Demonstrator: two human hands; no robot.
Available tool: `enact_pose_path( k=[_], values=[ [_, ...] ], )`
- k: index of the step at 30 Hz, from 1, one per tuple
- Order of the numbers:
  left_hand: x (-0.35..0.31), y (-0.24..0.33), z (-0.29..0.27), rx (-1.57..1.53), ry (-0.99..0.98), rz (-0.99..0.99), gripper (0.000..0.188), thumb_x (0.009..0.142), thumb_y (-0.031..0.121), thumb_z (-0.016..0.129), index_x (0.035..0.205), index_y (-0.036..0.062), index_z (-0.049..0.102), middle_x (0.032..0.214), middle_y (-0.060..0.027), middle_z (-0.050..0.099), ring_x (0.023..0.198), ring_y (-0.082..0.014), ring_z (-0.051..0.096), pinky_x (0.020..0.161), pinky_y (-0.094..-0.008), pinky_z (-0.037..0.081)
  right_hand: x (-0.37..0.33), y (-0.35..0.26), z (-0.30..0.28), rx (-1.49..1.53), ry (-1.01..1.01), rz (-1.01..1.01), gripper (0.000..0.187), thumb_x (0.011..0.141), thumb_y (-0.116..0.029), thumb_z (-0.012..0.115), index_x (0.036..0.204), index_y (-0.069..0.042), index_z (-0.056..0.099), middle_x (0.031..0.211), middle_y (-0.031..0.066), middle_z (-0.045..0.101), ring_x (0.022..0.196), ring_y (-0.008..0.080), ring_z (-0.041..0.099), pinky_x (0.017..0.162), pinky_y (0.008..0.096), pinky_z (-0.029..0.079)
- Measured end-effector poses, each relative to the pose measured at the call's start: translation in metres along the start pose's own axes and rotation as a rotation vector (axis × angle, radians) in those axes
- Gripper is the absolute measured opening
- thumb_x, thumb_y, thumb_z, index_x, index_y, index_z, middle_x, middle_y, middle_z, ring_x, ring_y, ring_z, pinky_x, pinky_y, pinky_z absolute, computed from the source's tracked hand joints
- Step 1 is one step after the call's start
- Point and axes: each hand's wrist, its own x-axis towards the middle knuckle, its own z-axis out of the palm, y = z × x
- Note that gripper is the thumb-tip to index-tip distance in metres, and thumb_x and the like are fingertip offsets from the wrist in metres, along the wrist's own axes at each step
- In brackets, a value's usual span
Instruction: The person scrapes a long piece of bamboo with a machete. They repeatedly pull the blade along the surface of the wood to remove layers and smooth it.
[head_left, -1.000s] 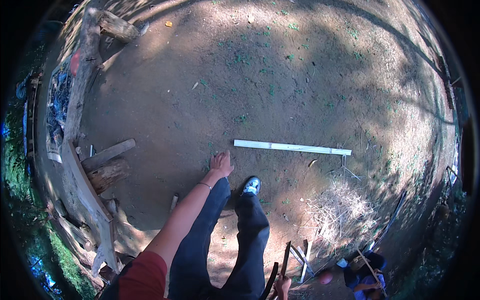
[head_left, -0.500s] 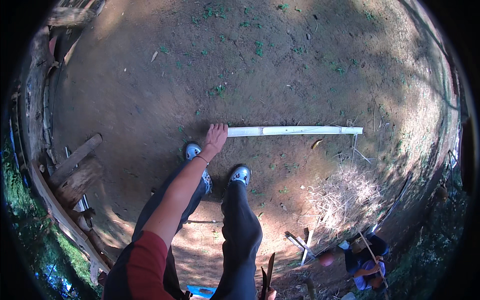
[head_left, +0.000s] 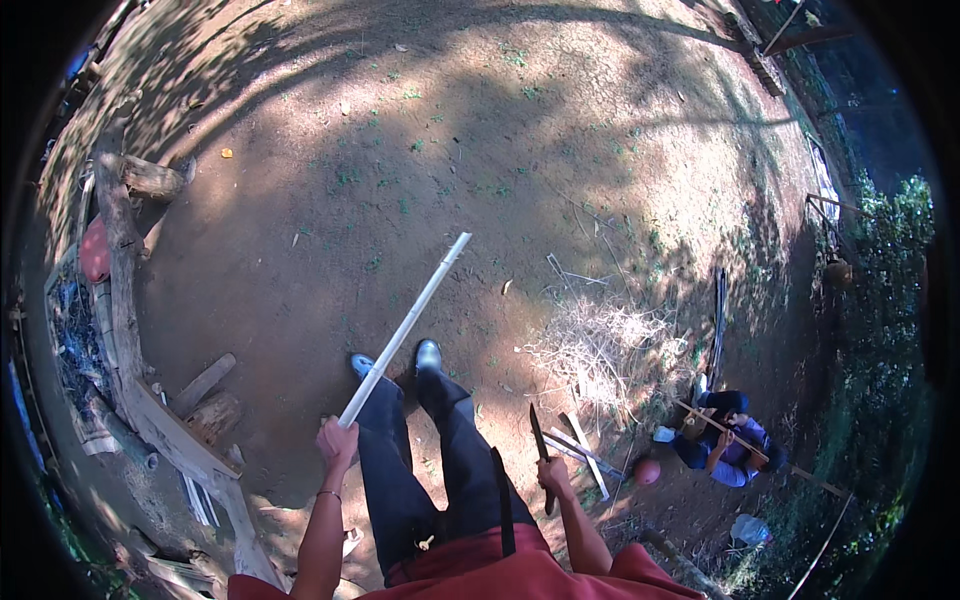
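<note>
With the pale pole (head_left: 405, 330) clamped at its near end by the left hand (head_left: 337, 441) and slanting toward 1 o'clock, and a blade (head_left: 538, 436) gripped by the right hand (head_left: 553, 474), the legs (head_left: 420, 450) could be nicked by a careless swing.

Pale poles: one (head_left: 405, 330), long and straight, lifted off the ground.
Dark blades: one (head_left: 538, 440).
Hands of the person wearing the camera: two, left hand (head_left: 337, 440) and right hand (head_left: 553, 478).
Shoes: two, the left shoe (head_left: 361, 365) and the right shoe (head_left: 428, 354).
Other people: one, a crouching person (head_left: 722, 440).
Short logs by the plank edging: perhaps three (head_left: 205, 395); shade blurs them.
Heaps of dry twigs: one (head_left: 600, 345).
</note>
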Motion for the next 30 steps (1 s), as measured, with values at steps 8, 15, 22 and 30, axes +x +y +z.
enact_pose_path(
  k=[8, 15, 22, 30],
  values=[
    [-0.212, -0.113, -0.042, -0.231, 0.408, -0.451, 0.037, 0.073, 0.035, 0.075, 0.082, 0.0007, 0.064, 0.077, -0.0205, 0.068, 0.074, -0.0413, 0.067, 0.070, -0.0503, 0.052, 0.005, -0.070, -0.022, -0.101, 0.032, -0.216, 0.042, 0.086, -0.025, 0.054, 0.061, 0.008, 0.061, 0.052, 0.0184, 0.060, 0.047, 0.0287, 0.065, 0.048, 0.0399, 0.051],
    [-0.403, -0.199, 0.064, -0.602, 0.824, -0.706, 0.034, 0.073, 0.030, 0.077, 0.074, 0.0009, 0.059, 0.065, -0.0160, 0.062, 0.058, -0.0353, 0.061, 0.059, -0.0472, 0.048, -0.015, -0.076, 0.036, -0.345, -0.063, -0.347, 0.028, 0.082, -0.014, 0.053, 0.061, 0.003, 0.058, 0.056, 0.0145, 0.059, 0.047, 0.0242, 0.063, 0.043, 0.0372, 0.051],
    [-0.648, -0.246, 0.126, -0.836, 1.069, -0.949, 0.032, 0.067, 0.028, 0.081, 0.076, 0.0038, 0.062, 0.061, -0.0135, 0.061, 0.054, -0.0288, 0.063, 0.054, -0.0399, 0.049, -0.046, 0.005, 0.120, -0.821, -0.204, -0.402, 0.026, 0.089, -0.014, 0.051, 0.069, 0.002, 0.055, 0.054, 0.0125, 0.054, 0.041, 0.0256, 0.055, 0.040, 0.0419, 0.047],
    [-0.804, -0.314, 0.183, -1.024, 1.395, -1.343, 0.033, 0.067, 0.025, 0.083, 0.074, 0.0012, 0.061, 0.058, -0.0111, 0.059, 0.051, -0.0200, 0.059, 0.050, -0.0354, 0.046, -0.184, 0.034, 0.243, -1.181, -0.268, -0.672, 0.027, 0.089, -0.014, 0.049, 0.069, 0.002, 0.056, 0.053, 0.0127, 0.055, 0.041, 0.0257, 0.055, 0.040, 0.0421, 0.047]
  ],
)
